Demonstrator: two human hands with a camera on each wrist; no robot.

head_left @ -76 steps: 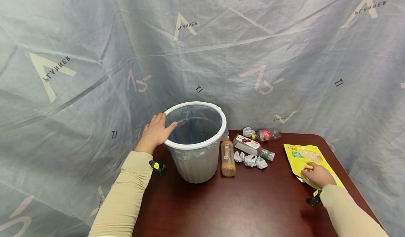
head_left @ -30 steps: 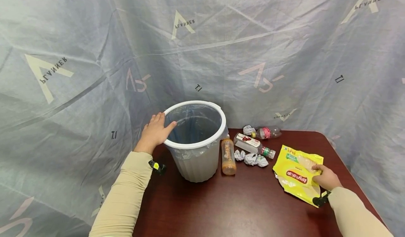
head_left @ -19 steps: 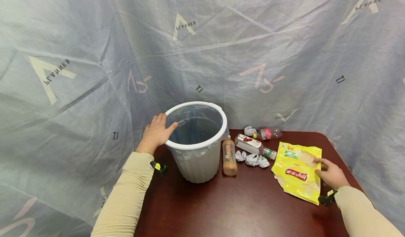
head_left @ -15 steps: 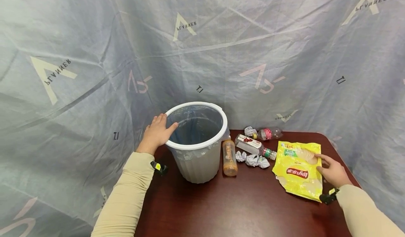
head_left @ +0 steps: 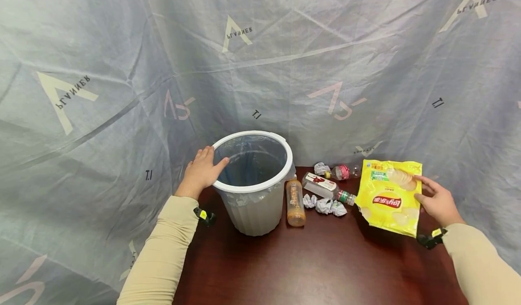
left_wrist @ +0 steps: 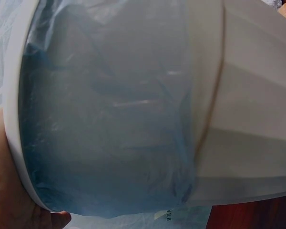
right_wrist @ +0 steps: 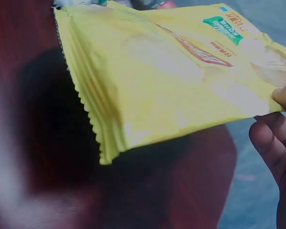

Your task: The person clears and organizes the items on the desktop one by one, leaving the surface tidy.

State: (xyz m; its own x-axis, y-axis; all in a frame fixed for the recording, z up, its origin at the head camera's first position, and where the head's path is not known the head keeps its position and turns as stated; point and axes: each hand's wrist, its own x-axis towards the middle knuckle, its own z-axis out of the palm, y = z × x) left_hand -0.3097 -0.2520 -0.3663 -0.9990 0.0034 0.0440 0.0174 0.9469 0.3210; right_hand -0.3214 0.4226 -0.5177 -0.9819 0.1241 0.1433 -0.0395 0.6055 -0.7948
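A yellow Lay's chip bag [head_left: 388, 198] hangs above the right side of the table. My right hand [head_left: 439, 201] pinches its right edge between thumb and fingers; the right wrist view shows the bag's crimped end tilted toward the camera. My left hand [head_left: 201, 171] holds the white rim of a grey trash bin [head_left: 254, 216], the thumb reaching over the opening and the fingers along the outer side. A clear liner is folded over that rim, and the bin's floor is hidden.
Right of the bin lie an orange-tinted bottle [head_left: 296, 205], a clear bottle with a green cap [head_left: 321, 186], a red-labelled bottle [head_left: 342, 172] and several crumpled paper balls [head_left: 324, 205]. Grey fabric [head_left: 325, 69] stands behind the dark red table [head_left: 309, 269].
My right hand has shifted its hold to the chip bag's right edge and lifted the bag off the table. My left hand stays on the bin's rim.
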